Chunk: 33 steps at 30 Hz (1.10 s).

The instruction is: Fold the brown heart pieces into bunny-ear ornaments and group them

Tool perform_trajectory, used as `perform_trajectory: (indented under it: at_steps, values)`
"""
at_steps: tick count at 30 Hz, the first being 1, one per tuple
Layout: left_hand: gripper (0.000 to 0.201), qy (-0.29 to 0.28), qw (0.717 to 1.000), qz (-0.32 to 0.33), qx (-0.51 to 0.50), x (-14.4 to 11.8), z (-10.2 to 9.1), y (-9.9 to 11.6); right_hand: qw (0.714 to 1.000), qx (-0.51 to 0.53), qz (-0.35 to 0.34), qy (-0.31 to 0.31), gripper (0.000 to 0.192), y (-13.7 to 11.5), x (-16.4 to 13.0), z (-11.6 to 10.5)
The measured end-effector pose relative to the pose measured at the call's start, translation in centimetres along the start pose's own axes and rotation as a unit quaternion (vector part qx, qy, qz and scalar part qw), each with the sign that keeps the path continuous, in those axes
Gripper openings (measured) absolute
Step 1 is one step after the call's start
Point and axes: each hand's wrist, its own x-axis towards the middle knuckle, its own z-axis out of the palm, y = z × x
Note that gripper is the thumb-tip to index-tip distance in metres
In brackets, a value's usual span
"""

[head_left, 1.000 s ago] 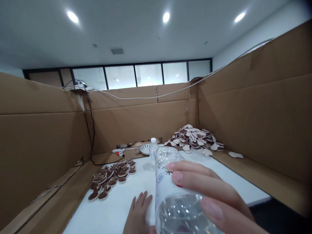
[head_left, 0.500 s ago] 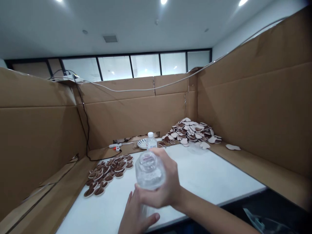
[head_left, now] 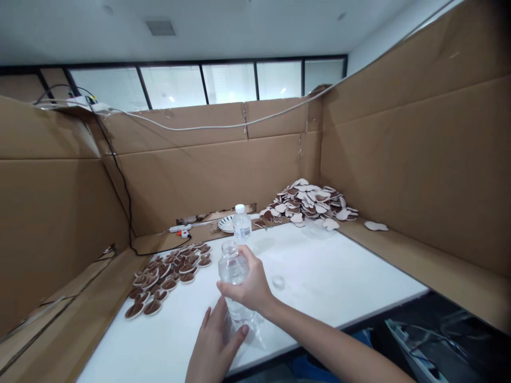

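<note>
My right hand (head_left: 253, 284) is wrapped around a clear plastic bottle (head_left: 232, 268), which stands roughly upright with its mouth uncovered. My left hand (head_left: 213, 340) is beside the bottle's lower part, fingers and thumb spread apart; whether it touches the plastic I cannot tell. A clear round cap (head_left: 278, 282) lies on the white board to the right of my right hand. Just behind the held bottle stands a second bottle (head_left: 241, 226) with a white cap and a label.
Brown, pale-edged flat pieces (head_left: 175, 271) spread over the left of the white board (head_left: 327, 276). More are heaped (head_left: 307, 205) at the back right. A glue gun (head_left: 181, 230) and striped plate (head_left: 226, 224) are at the back. Cardboard walls (head_left: 399, 138) surround the table.
My right hand has brought the bottle down and away from the camera, so its neck shows clearly. The cap on the board has come into sight. My left hand stays open near the bottle.
</note>
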Motion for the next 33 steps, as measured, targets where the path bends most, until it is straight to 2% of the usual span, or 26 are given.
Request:
perform_trajectory:
  at_steps: [3, 7, 10, 11, 12, 14, 17, 18, 20, 22, 24, 29, 33]
  values:
    - [0.058, -0.011, 1.000, -0.009, 0.008, 0.0, -0.1, 0.2, 0.999, -0.007, 0.016, -0.034, 0.058, -0.3, 0.1, -0.4]
    - [0.057, -0.028, 0.999, -0.015, -0.003, 0.0, -0.4, 0.7, 0.991, -0.007, 0.007, -0.134, 0.076, 0.1, 0.6, -2.6]
    - [0.050, -0.032, 0.999, -0.003, -0.024, -0.1, -0.5, 1.0, 0.984, -0.068, -0.006, -0.164, 0.046, 1.1, 0.9, -5.3]
    - [0.049, -0.032, 0.999, -0.001, -0.027, -0.1, -0.6, 1.0, 0.975, -0.142, 0.007, -0.168, 0.039, 1.6, 1.0, -6.2]
    - [0.049, -0.033, 0.999, 0.000, -0.026, -0.1, -0.5, 1.0, 0.955, -0.239, 0.027, -0.174, 0.036, 2.1, 0.9, -7.1]
    - [0.051, -0.032, 0.999, 0.000, -0.022, -0.1, -0.5, 0.9, 0.932, -0.314, 0.063, -0.171, 0.043, 3.0, 0.5, -8.7]
    - [0.052, -0.031, 0.999, 0.001, -0.016, 0.0, -0.3, 0.6, 0.908, -0.358, 0.104, -0.193, 0.063, 4.5, -0.7, -10.1]
    - [0.052, -0.031, 0.999, 0.003, -0.015, 0.0, -0.3, 0.5, 0.903, -0.362, 0.111, -0.206, 0.063, 4.9, -1.2, -10.3]
    - [0.051, -0.033, 0.999, 0.009, -0.013, 0.1, -0.3, 0.5, 0.899, -0.357, 0.110, -0.229, 0.049, 5.6, -1.9, -10.3]
    - [0.050, -0.033, 0.999, 0.015, -0.015, 0.0, -0.4, 0.7, 0.904, -0.341, 0.096, -0.238, 0.027, 6.0, -2.3, -10.0]
    - [0.049, -0.032, 0.999, 0.015, -0.020, 0.0, -0.6, 0.9, 0.917, -0.317, 0.080, -0.229, 0.018, 6.2, -2.4, -9.7]
    - [0.048, -0.024, 0.999, 0.013, -0.033, -0.2, -0.7, 1.0, 0.964, -0.217, 0.050, -0.147, 0.016, 5.3, -0.2, -8.6]
    - [0.050, -0.032, 0.999, 0.011, -0.022, -0.1, -0.3, 0.4, 0.991, -0.097, 0.028, -0.084, 0.021, 2.6, 2.9, -6.8]
